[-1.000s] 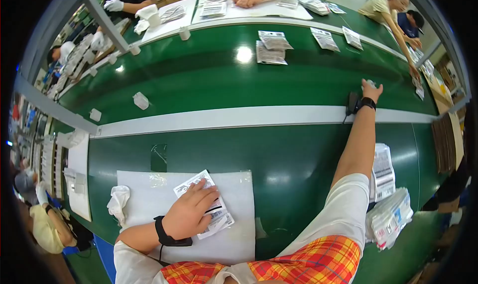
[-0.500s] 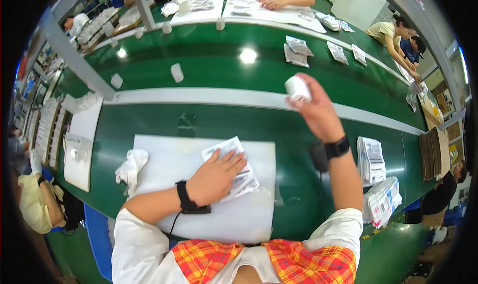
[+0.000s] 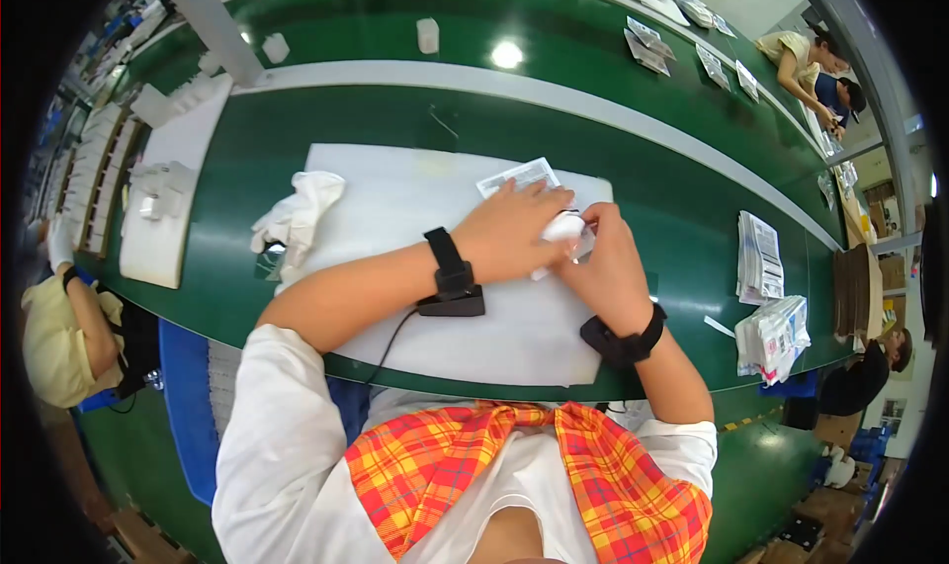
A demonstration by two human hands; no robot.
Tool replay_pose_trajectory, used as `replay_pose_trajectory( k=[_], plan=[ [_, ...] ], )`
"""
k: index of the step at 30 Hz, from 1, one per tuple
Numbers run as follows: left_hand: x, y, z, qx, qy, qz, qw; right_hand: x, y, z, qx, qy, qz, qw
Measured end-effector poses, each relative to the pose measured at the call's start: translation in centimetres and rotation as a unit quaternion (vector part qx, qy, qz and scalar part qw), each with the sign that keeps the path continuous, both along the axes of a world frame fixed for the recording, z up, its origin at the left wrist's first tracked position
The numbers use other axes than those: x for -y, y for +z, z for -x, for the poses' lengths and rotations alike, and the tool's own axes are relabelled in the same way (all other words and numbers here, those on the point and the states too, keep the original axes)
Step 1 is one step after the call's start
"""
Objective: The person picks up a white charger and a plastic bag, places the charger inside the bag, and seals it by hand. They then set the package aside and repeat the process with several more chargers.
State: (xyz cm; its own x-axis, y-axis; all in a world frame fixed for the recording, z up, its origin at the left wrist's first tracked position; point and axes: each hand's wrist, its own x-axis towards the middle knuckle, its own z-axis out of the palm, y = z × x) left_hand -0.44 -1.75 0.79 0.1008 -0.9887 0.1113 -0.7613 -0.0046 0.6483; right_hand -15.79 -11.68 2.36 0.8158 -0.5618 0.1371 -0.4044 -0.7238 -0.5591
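Observation:
My left hand [image 3: 509, 230] lies palm down with its fingers stretched over a printed white packet [image 3: 519, 174], mostly hidden beneath it. The packet rests on a white board [image 3: 386, 193] on the green bench. Close by its fingertips, my right hand [image 3: 605, 265] is closed on a small white rounded piece [image 3: 564, 227]. That piece sits at the packet's right side. Whether it is inside the packet or on top of it, I cannot tell. Both wrists wear black straps with small boxes, and a cable runs from the left one.
A crumpled white glove [image 3: 308, 213] lies at the board's left edge. Stacked printed packets [image 3: 759, 258] and bagged ones [image 3: 773, 339] lie on the right. Beyond a pale rail [image 3: 415, 73], a green belt carries a white piece [image 3: 427, 36] and packets [image 3: 647, 46]. Co-workers sit nearby.
My right hand has come down from above the rail to the packet, bringing the white piece next to my left hand. The view has shifted, bringing more of the near side into sight.

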Motion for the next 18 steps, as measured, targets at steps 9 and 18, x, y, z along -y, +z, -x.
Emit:
replay_pose_trajectory(
  k=[9, 18],
  plan=[
    [-0.8, -1.3, 0.0, 0.199, 0.044, 0.145, 0.968, 1.0, -0.3, -0.3, -0.014, 0.042, -0.108, 0.993],
    [0.5, 2.7, -3.3, -0.353, 0.001, 0.071, 0.933, 0.3, 4.4, -0.6, 0.34, 0.003, -0.548, 0.764]
  ],
)
